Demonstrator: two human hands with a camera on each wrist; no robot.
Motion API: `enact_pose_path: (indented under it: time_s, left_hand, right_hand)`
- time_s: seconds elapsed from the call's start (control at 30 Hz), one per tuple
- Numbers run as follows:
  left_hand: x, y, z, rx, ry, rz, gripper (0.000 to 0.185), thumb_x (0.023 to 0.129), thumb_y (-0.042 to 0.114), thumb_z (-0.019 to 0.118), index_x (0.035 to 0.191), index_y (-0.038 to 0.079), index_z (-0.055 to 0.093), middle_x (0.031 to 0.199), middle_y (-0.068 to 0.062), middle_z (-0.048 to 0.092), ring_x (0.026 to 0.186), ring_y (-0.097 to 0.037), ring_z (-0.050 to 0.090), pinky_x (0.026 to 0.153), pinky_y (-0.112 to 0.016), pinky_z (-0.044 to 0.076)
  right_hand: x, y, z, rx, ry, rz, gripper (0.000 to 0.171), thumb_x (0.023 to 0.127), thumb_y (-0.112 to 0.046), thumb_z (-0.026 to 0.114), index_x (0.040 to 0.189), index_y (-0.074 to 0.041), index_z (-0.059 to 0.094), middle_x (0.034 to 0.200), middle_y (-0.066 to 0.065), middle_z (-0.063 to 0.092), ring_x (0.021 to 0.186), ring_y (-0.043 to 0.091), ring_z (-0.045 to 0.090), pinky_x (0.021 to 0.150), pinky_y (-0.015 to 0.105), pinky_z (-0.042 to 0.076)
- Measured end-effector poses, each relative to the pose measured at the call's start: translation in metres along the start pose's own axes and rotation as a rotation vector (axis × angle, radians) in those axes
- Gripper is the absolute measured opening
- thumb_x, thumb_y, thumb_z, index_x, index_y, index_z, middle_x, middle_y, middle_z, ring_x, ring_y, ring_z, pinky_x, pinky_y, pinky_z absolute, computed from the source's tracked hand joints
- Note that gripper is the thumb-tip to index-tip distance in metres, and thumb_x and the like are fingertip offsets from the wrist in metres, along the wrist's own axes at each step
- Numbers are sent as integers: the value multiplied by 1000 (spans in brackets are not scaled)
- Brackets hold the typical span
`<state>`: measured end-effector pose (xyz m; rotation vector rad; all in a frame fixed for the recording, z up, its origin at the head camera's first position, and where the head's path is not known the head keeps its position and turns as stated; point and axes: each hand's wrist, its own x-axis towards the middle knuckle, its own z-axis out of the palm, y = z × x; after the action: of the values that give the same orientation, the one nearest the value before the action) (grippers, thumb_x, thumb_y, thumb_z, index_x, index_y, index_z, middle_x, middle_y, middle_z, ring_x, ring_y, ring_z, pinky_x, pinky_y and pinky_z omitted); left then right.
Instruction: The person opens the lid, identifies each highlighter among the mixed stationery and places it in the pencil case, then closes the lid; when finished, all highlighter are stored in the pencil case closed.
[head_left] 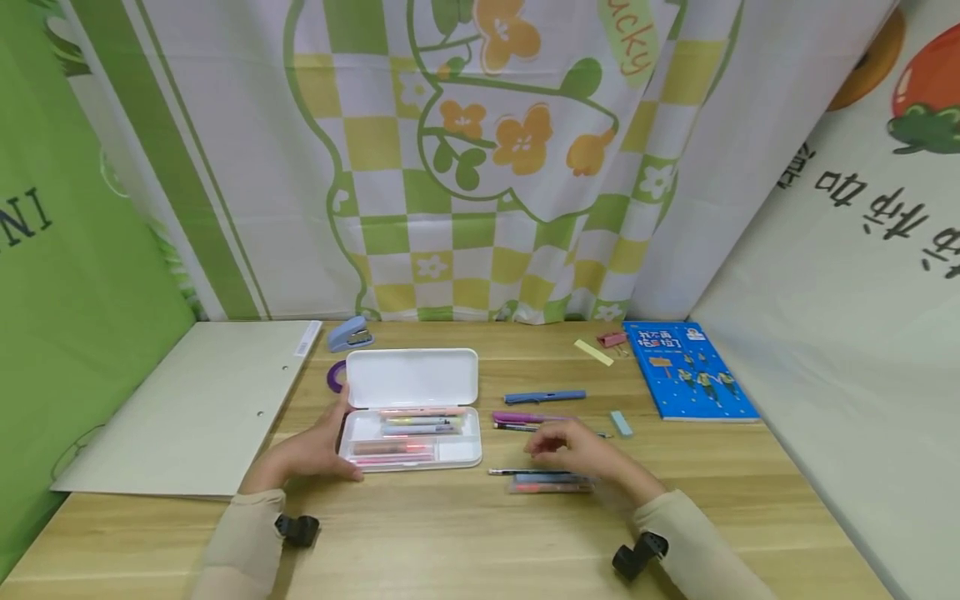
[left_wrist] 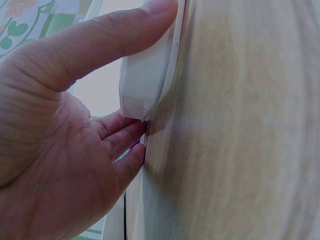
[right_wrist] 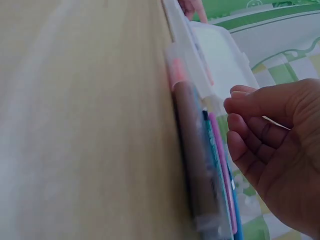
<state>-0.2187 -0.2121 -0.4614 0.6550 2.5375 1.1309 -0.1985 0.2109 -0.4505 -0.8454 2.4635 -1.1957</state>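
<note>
A white pencil case (head_left: 412, 379) lies with its lid raised, several pens and markers in its tray. My left hand (head_left: 315, 450) grips its left end, thumb at the front corner and fingers along the side. Over the loose pens to the right of the case hovers my right hand (head_left: 577, 454), fingers loosely bent, nothing visible between them. Below it are a pencil (head_left: 517, 472) and translucent markers (head_left: 551, 487), one with an orange part. A purple pen (head_left: 521, 417) and a dark pencil (head_left: 510, 427) lie just behind, partly covered by the hand.
Farther back is a blue pen (head_left: 543, 397). An eraser (head_left: 621, 423), yellow strip (head_left: 594, 352), red binder clip (head_left: 611, 340) and blue book (head_left: 693, 375) lie right. To the left are a stapler (head_left: 350, 335), purple tape roll (head_left: 334, 377) and large pale folder (head_left: 195, 408).
</note>
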Motion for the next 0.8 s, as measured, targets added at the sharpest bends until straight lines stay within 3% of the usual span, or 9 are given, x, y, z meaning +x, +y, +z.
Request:
enact_pose_path:
  time_s: [0.17, 0.43, 0.8]
  left_hand:
    - [0, -1, 0, 0, 1, 5, 139, 63, 21, 87, 142, -7, -23, 146, -41, -8, 135, -54, 0, 108, -63, 6]
    - [0, -2, 1, 1, 4, 12, 138, 63, 22, 87, 142, -8, -23, 145, -42, -4, 135, -54, 3, 108, -63, 7]
    - [1, -1, 1, 9, 10, 6, 138, 63, 21, 87, 142, -7, -23, 146, -41, -9, 135, -54, 1, 109, -62, 6]
  right_hand:
    - [-16, 7, 1, 8, -38, 58, 13, 89, -2, 61, 98, -4, 69, 96, 3, 67, 88, 10, 58, 77, 25, 50]
    - [-25, 9, 4, -166, 0, -16, 19, 85, 4, 62, 98, -7, 70, 92, -2, 66, 83, 8, 59, 73, 25, 52]
    - [-24, 9, 4, -291, -15, -110, 18, 83, 2, 65, 96, -8, 72, 91, -2, 67, 84, 8, 60, 74, 27, 52]
